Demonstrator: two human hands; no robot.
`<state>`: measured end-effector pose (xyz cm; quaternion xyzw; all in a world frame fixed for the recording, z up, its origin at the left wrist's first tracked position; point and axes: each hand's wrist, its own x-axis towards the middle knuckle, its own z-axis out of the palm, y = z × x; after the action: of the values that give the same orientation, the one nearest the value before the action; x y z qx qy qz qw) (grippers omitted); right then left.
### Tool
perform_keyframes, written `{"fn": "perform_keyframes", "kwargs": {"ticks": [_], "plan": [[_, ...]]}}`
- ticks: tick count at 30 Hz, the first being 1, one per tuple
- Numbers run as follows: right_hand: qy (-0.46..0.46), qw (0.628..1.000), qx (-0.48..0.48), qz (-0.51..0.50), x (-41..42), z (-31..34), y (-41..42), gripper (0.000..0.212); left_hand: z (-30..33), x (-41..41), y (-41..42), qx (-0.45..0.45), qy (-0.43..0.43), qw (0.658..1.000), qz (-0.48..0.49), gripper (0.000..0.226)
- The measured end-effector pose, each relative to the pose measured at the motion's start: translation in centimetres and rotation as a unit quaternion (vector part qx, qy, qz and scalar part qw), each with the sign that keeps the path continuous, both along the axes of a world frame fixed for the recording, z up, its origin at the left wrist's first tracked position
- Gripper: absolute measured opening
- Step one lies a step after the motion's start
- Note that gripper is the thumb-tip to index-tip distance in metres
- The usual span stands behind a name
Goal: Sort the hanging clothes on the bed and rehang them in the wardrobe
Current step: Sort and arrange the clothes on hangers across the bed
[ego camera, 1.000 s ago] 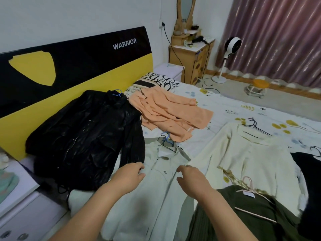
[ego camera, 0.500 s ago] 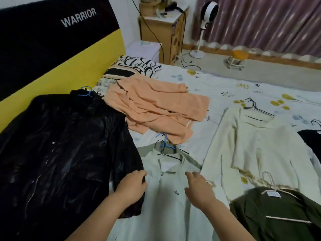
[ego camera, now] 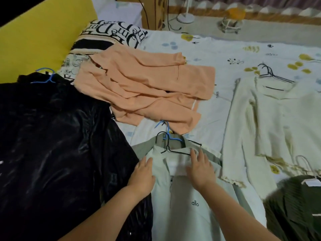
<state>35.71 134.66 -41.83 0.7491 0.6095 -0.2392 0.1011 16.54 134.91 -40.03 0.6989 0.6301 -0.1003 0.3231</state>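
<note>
Both hands lie flat with fingers spread wide on the pale green shirt (ego camera: 184,220) on the bed (ego camera: 217,54), the left hand (ego camera: 143,176) at its left shoulder beside the black jacket (ego camera: 52,153), the right hand (ego camera: 200,168) touching the collar just below its black hanger (ego camera: 171,148).

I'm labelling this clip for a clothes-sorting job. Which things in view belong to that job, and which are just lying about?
Part of the job:
- pale green top on a black hanger, under both hands, left and right
- black jacket
- peach garment
- cream sweater
- dark green garment

Just lying about:
- lettered pillow
- fan base
- yellow stool
</note>
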Motion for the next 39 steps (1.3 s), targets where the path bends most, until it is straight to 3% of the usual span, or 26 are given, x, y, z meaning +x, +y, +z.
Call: {"fn": "perform_keyframes", "kwargs": {"ticks": [6,9,13,15,20,30,35,39], "plan": [[-0.030,0.998,-0.051,0.005,0.5,-3.6,1.2,0.068,-4.0,0.9,3.1,0.027,0.052,0.998,-0.036,0.073],[-0.055,0.998,-0.024,-0.001,0.6,-4.2,1.1,0.063,-5.3,1.1,3.9,0.012,0.061,0.998,-0.018,0.072],[0.018,0.998,0.027,-0.054,0.6,-3.5,0.1,0.029,-4.6,1.4,4.7,-0.017,0.044,0.999,-0.002,0.048],[0.064,0.993,0.059,-0.079,0.7,-2.0,-1.1,0.018,-3.6,1.4,4.4,-0.031,0.010,0.999,-0.012,0.025],[0.104,0.975,0.158,-0.117,0.4,4.0,-3.9,0.020,1.9,0.7,1.2,0.062,-0.096,0.993,0.034,0.016],[0.167,0.941,0.277,-0.102,1.1,18.7,-11.3,0.015,16.2,1.3,-7.8,0.217,-0.206,0.946,0.121,0.036],[0.233,0.916,0.323,-0.036,2.3,26.1,-17.5,0.044,23.4,2.0,-14.2,0.308,-0.196,0.919,0.145,0.019],[0.307,0.878,0.366,-0.031,3.9,31.0,-22.5,0.033,28.7,2.2,-19.4,0.365,-0.236,0.883,0.179,0.023]]}}
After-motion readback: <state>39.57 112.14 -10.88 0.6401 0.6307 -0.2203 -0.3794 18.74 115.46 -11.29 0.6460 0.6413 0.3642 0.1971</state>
